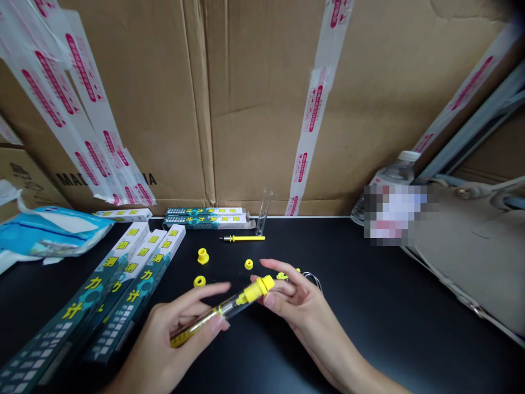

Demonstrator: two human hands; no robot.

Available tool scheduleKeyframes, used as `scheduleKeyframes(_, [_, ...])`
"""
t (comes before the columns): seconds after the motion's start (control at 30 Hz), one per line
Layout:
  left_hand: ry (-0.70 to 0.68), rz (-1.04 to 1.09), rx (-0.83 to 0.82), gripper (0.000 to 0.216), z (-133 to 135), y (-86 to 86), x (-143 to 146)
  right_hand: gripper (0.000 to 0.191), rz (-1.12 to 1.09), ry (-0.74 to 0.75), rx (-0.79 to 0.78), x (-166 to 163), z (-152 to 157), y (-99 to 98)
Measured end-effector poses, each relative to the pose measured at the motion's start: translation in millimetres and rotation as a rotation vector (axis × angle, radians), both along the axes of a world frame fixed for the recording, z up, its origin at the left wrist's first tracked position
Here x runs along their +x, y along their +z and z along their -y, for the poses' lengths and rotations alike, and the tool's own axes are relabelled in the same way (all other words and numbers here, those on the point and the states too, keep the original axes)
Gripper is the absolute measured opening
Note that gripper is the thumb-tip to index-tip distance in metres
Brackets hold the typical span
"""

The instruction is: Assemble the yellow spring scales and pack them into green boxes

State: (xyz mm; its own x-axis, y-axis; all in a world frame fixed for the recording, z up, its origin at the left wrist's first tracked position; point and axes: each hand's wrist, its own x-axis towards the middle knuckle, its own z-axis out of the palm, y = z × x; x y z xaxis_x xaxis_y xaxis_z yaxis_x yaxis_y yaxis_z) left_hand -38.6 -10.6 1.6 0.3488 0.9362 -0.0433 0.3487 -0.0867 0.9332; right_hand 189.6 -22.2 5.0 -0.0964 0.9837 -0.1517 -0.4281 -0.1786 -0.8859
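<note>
My left hand [180, 323] holds a clear tube with a yellow scale inside [213, 317], tilted up to the right. A yellow cap [259, 288] sits on the tube's upper end, and my right hand [293, 298] pinches that cap with thumb and fingers. A thin metal ring or hook [314, 280] shows just behind my right fingers, with small yellow bits [282, 276] beside it. Loose yellow caps [202, 256] [199, 281] [248, 264] lie on the black table [369, 306] ahead of my hands.
A yellow rod with a metal tip [243, 238] and an empty clear tube [264, 212] lie near the cardboard wall [254, 104]. Long green-and-white boxes [123, 284] lie at the left, more boxes [207, 218] at the back. A water bottle [394, 175] and a bag [471, 246] stand right.
</note>
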Motion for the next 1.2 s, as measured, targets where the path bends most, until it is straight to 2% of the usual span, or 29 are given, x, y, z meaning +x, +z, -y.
scheduleKeyframes(0.07, [0.04,0.006,-0.015,0.047,0,-0.8,0,0.051,0.034,-0.009,0.022,0,-2,-2.7])
scheduleKeyframes(0.2, [0.084,-0.004,-0.064,0.042,-1,-0.2,3,0.047,0.04,0.002,-0.017,1,-3,-3.6])
scheduleKeyframes(0.33, [0.112,0.052,-0.087,0.04,-1,0.4,4,0.036,-0.047,0.04,-0.066,0,0,-0.1])
scheduleKeyframes(0.63, [0.061,0.002,-0.092,0.042,-2,4.2,5,0.027,-0.188,0.025,-0.077,-1,2,3.2])
scheduleKeyframes(0.77, [0.007,0.026,-0.056,0.043,-4,1.4,6,0.048,-0.176,0.025,-0.118,1,-1,1.5])
scheduleKeyframes(1.0, [-0.025,0.005,-0.02,0.042,-6,-9.4,3,0.023,-0.136,0.042,-0.082,0,1,6.2])
scheduleKeyframes(1.13, [0.01,-0.048,-0.023,0.041,-6,-10.6,3,0.025,-0.157,0.031,-0.083,1,2,4.7])
scheduleKeyframes(1.2, [0.015,-0.076,-0.021,0.042,-6,-10.1,4,0.036,-0.165,0.029,-0.098,1,1,2.5])
